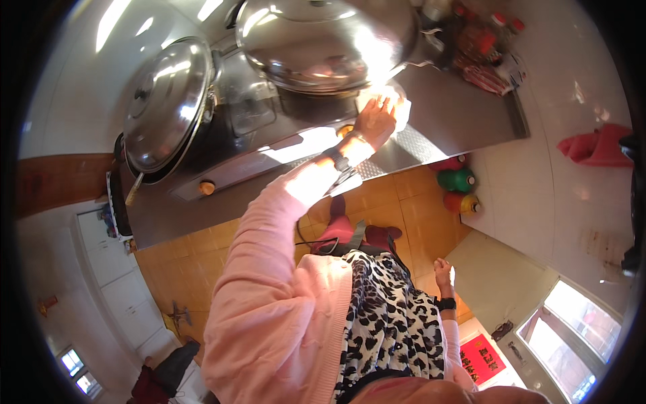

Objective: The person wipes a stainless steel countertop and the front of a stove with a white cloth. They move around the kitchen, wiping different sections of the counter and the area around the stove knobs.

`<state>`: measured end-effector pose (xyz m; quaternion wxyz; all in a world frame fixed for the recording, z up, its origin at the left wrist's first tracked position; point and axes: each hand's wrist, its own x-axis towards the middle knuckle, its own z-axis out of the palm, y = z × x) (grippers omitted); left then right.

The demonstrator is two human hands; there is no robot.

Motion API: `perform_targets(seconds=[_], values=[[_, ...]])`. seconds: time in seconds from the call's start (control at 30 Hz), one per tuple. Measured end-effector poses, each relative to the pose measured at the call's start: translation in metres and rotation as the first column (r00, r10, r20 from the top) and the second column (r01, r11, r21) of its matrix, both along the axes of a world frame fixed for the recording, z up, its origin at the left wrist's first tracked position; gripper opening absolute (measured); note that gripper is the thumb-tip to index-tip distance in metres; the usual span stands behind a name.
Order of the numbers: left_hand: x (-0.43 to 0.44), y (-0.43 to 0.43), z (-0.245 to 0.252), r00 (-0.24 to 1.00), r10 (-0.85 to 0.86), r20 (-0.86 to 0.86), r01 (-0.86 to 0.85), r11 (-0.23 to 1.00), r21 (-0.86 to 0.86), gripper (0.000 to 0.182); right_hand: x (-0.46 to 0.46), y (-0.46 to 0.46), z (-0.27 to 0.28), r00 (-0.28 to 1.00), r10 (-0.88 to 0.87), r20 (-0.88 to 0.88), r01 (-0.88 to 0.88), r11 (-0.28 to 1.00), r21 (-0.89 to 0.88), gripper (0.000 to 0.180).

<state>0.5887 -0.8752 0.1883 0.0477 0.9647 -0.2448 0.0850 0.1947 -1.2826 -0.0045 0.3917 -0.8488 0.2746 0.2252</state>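
Observation:
My left hand (376,121) reaches over the steel stove top, with the fingers spread on a pale, cloth-like thing (404,113). Strong sunlight washes out this spot, so the grip is unclear. Just beyond the fingers stands a large pan with a shiny domed metal lid (313,45). An orange stove knob (345,131) lies close to the wrist. My right hand (444,274) hangs low by my side, fingers loosely curled, and nothing shows in it. A second lidded pan (169,106) stands at the left; its lid sits tilted over a utensil handle (134,189).
Bottles with red caps (497,30) and packets (487,78) crowd the counter's far right. Several coloured flasks (456,180) stand on the tiled floor (419,222) by the wall. Another person (161,373) is at the lower left. A pink cloth (595,146) hangs at right.

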Motion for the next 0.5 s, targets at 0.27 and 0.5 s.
perform_targets(seconds=[0.27, 0.5], values=[[-0.008, 0.029, -0.034, 1.000, 0.031, 0.002, -0.031, 0.999, 0.014, 0.081, 0.002, 0.035, 0.028, 0.985, 0.148, -0.091, -0.155, 0.985, -0.073, 0.037], [-0.073, 0.140, -0.039, 0.987, 0.114, 0.118, -0.104, 0.991, -0.085, 0.057, 0.022, -0.003, 0.034, 0.946, 0.289, -0.146, -0.283, 0.957, 0.058, 0.030]])
